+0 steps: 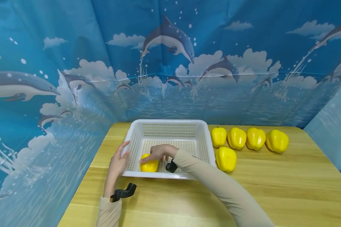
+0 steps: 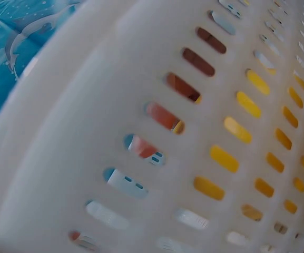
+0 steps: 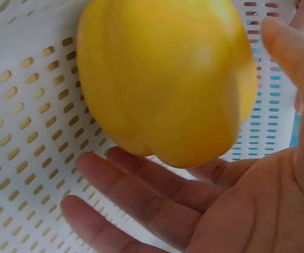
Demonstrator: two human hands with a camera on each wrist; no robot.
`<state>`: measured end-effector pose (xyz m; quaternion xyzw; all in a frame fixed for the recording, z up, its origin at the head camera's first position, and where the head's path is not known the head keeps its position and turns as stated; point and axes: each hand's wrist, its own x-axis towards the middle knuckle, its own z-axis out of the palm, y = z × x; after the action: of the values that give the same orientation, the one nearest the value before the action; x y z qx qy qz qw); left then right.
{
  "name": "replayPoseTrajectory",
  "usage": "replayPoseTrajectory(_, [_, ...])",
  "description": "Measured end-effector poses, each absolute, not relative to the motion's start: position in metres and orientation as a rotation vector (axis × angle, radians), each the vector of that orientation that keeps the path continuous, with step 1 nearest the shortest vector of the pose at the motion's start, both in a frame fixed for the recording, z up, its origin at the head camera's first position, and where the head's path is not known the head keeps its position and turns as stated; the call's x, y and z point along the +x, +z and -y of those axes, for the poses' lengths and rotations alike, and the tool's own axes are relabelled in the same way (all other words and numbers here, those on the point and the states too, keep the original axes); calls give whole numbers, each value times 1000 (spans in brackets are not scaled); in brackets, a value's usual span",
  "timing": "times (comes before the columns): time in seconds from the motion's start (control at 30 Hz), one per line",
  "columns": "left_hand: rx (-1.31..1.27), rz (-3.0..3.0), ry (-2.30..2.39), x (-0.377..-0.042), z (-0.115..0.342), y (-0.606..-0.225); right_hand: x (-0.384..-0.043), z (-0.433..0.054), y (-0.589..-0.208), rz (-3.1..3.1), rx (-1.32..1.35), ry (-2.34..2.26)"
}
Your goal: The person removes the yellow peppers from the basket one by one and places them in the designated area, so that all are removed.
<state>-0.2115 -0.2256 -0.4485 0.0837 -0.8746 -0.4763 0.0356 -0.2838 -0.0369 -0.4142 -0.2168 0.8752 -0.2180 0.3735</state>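
A white perforated plastic basket (image 1: 170,175) stands on the table, its side wall (image 2: 88,105) filling much of the left wrist view. My left hand (image 1: 118,162) holds the basket's left rim, its thumb and a finger on the edge; it is out of the left wrist view. Inside, at the near left corner, sits a yellow bell pepper (image 1: 149,165). My right hand (image 1: 160,152) reaches over it. In the right wrist view, the fingers (image 3: 141,203) are spread loosely beside the pepper (image 3: 165,79), and the thumb stands apart from it.
Right of the basket, several yellow bell peppers (image 1: 255,138) stand in a row at the back of the wooden table (image 1: 272,186). Another yellow bell pepper (image 1: 226,159) is in front of them, close to the basket's right wall. A dolphin-print curtain (image 1: 170,94) hangs behind.
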Motion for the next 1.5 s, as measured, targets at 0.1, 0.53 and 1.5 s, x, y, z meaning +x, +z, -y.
replayPoseTrajectory(0.1, [248,2687,-1458,-212,225,-448,-283,37,-416,-2247,-545,-562])
replayPoseTrajectory(0.53, [271,2687,-1478,-211,226,-448,-285,40,-422,-2244,-573,-557])
replayPoseTrajectory(1.5, [277,2682,-1487,-212,225,-447,-290,29,-414,-2281,-588,-817])
